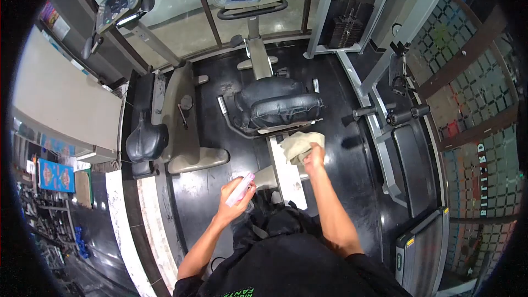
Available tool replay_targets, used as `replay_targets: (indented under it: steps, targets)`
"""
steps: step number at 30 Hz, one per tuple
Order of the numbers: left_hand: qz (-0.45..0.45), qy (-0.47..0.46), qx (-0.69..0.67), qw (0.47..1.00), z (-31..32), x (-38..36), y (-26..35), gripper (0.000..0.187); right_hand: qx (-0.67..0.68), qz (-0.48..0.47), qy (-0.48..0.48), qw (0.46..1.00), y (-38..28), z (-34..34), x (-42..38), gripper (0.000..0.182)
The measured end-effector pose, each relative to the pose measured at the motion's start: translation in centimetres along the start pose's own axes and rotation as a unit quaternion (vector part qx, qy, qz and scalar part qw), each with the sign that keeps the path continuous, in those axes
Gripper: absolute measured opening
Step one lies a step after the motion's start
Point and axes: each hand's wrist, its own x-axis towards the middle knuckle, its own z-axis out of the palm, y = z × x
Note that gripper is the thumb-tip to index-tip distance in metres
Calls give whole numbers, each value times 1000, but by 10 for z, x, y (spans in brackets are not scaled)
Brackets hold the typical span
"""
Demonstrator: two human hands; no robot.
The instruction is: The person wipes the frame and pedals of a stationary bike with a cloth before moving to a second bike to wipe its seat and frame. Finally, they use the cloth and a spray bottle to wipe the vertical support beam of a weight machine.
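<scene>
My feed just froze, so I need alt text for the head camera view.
A person's right hand holds a pale cloth just behind an exercise bike's black seat; the left hand holds a pinkish item, unclear what. Another bike stands left, a weight machine right.

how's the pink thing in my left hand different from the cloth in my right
The pink item is pink and whitish; the cloth is pale beige-green. The pink item looks slim and straight-edged, while the cloth is soft and crumpled. The cloth spreads wider than the pink item. Both are pale and gripped, one in your left hand, one in your right hand.
</scene>
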Motion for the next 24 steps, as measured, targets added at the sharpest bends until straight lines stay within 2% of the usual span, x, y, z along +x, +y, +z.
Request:
replay_targets:
  steps: [1,2,4,6,9,10,12,13,14,16,17,18,20,22,24]
  targets:
    - [-12,-5,-7,1000,-2,0,1,6,-2,-18,3,1000,-3,-5,15,4]
    - [-24,-9,-12,1000,-3,0,1,6,-57,-30,16,998,-8,-12,29,9]
    - [-49,8,-40,998,-2,-4,-2,6,-17,-118,72,990,-15,10,29,15]
    - [-70,27,-66,995,4,-7,-7,7,-59,-213,22,975,-9,30,30,21]
    - [-98,47,-98,989,15,-15,-7,9,-161,-196,18,967,14,58,-5,36]
    - [-108,51,-108,987,16,-17,-7,10,-249,-165,-13,954,37,49,10,35]
    - [-128,56,-129,982,21,-20,-6,12,-176,-402,-81,895,74,53,-28,31]
    - [-134,51,-130,981,22,-21,-5,13,-290,-272,-140,907,71,47,-45,29]
    - [-131,42,-120,983,23,-20,-4,13,-393,-131,-195,889,69,41,-57,28]
    - [-122,32,-101,987,24,-19,-3,13,-263,-46,-196,944,71,28,-52,27]
    - [-125,39,-110,985,25,-19,-2,13,-195,-3,-197,961,72,22,-47,27]
    - [-127,48,-118,984,26,-19,-1,13,-186,53,-179,965,80,8,-12,29]
    - [-126,57,-126,982,24,-17,1,13,-53,101,-222,968,78,-18,40,33]
    - [-122,52,-127,983,22,-16,2,13,74,105,-242,962,61,-42,94,38]
    - [-135,51,-140,980,22,-18,1,13,119,72,-55,989,10,-30,92,28]
